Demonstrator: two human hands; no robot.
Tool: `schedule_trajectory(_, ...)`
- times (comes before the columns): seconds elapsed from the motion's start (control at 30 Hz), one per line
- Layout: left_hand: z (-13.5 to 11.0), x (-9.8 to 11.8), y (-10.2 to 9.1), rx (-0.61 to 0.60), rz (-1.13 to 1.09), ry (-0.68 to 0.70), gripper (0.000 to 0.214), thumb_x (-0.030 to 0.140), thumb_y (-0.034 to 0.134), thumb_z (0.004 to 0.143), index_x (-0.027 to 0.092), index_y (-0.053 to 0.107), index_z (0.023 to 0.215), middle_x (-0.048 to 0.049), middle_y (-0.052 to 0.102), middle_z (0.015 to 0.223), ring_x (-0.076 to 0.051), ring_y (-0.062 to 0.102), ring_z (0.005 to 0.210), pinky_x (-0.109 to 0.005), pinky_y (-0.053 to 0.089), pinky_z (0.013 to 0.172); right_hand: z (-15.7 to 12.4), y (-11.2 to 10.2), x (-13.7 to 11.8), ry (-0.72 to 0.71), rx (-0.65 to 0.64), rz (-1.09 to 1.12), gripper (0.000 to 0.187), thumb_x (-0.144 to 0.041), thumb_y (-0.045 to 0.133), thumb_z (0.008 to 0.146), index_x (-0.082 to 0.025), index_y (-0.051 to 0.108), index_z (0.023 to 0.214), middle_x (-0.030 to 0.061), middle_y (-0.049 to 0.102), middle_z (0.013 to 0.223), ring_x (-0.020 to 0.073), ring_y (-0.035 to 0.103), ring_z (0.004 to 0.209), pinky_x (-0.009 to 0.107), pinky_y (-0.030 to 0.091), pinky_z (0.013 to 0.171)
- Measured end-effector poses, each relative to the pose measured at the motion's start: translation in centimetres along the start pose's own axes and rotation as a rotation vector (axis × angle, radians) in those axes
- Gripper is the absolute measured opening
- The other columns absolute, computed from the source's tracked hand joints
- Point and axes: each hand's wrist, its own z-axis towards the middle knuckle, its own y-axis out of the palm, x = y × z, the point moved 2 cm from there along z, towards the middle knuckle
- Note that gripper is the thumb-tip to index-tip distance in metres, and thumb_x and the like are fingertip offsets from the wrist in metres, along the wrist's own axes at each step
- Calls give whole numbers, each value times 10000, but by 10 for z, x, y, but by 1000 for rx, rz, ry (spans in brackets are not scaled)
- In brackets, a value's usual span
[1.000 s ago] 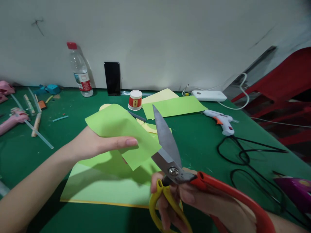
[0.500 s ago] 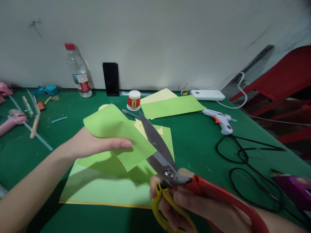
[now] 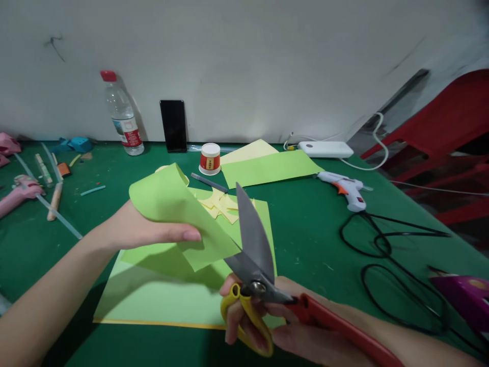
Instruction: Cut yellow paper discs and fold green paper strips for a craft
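Note:
My left hand (image 3: 153,232) pinches a curled piece of light green paper (image 3: 191,219), thumb on top and the other fingers hidden beneath. With my right hand (image 3: 282,321) I hold large scissors (image 3: 255,244) that have one yellow and one red handle. Their blades are spread apart, and the paper's right corner lies at the lower blade. Under both hands are stacked green sheets (image 3: 160,295). Pale yellow paper scraps (image 3: 221,204) rest on the stack, and a grey pen (image 3: 209,182) lies just beyond them.
Along the wall stand a water bottle (image 3: 124,122), a phone (image 3: 173,126) and a small red-and-white tub (image 3: 210,159). To the right lie a green strip (image 3: 271,168), a glue gun (image 3: 346,188) with a looped black cord, and a power strip (image 3: 324,149). Glue sticks (image 3: 59,216) lie left.
The scissors have opened wider, and their upper blade has swung upright. My right hand has shifted slightly left and down. The green paper has moved a little left.

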Motion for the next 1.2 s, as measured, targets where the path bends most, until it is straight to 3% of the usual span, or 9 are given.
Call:
schedule_trajectory(0.23, -4, 0, 10, -121, -43, 13, 215, 159, 699, 606, 252, 712, 799, -9, 716, 768, -197, 668, 697, -233, 533, 568, 11, -3, 23, -156, -18, 265, 344, -378, 536, 783, -195, 542, 1074, 91, 621, 861, 78, 500, 537, 164, 393, 478)
schedule_trajectory(0.47, -4, -4, 11, -146, -14, -4, 177, 244, 678, 655, 259, 692, 831, -3, 714, 848, -193, 663, 750, -230, 535, 595, 9, -5, 18, -213, -87, 173, 309, -359, 497, 831, -182, 523, 1084, 41, 573, 709, 77, 515, 523, 150, 429, 471)
schedule_trajectory(0.83, -3, -2, 11, -131, -34, 14, 177, 172, 690, 636, 263, 695, 787, 7, 714, 794, -199, 660, 707, -238, 523, 580, -1, 9, -2, -61, 177, -41, 339, -481, 499, 807, -159, 536, 909, -9, 491, 557, 28, 380, 382, 116, 324, 374)
schedule_trajectory(1.2, -2, -2, 10, -220, 33, 40, 219, 177, 659, 695, 201, 637, 911, 35, 690, 934, -123, 642, 821, -160, 524, 643, -8, 7, -3, 147, 273, -127, 388, -542, 506, 767, -170, 531, 876, -13, 490, 520, 42, 374, 375, 136, 275, 348)
